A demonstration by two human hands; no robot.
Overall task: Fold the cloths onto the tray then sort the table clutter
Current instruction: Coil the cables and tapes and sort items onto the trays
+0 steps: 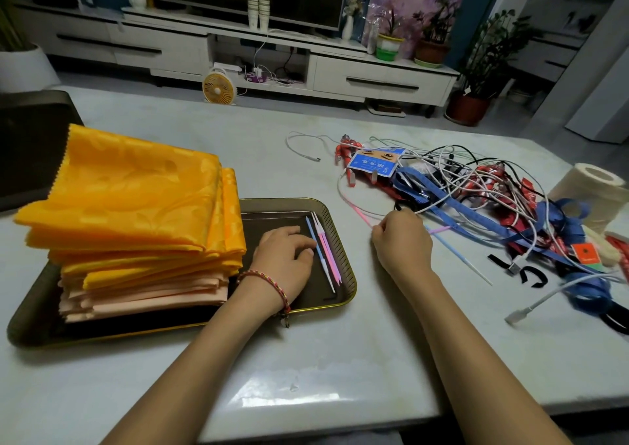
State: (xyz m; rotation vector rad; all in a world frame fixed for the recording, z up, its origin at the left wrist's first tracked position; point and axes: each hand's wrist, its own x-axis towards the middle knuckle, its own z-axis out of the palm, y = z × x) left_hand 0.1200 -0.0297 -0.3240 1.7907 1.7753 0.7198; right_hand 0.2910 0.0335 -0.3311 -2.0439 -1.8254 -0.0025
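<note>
The dark rectangular metal tray lay at the near left of the pale marble-look surface. On its left part stood a stack of folded cloths: glossy yellow patterned cloths on top, plain peach cloths beneath. At the tray's right side three thin plastic sticks, blue, white and pink, lay side by side on the tray floor.

The left hand rested palm down inside the tray, holding nothing, its loosely bent fingertips touching the blue stick. The right hand rested on the surface just right of the tray, fingers curled, pinching a thin pink stick that ran out to either side of it. A pale blue stick lay just right of that hand.

Further right lay the clutter: a tangle of white cables, blue ribbon and red wrappers. A roll of white paper stood at the right edge.
</note>
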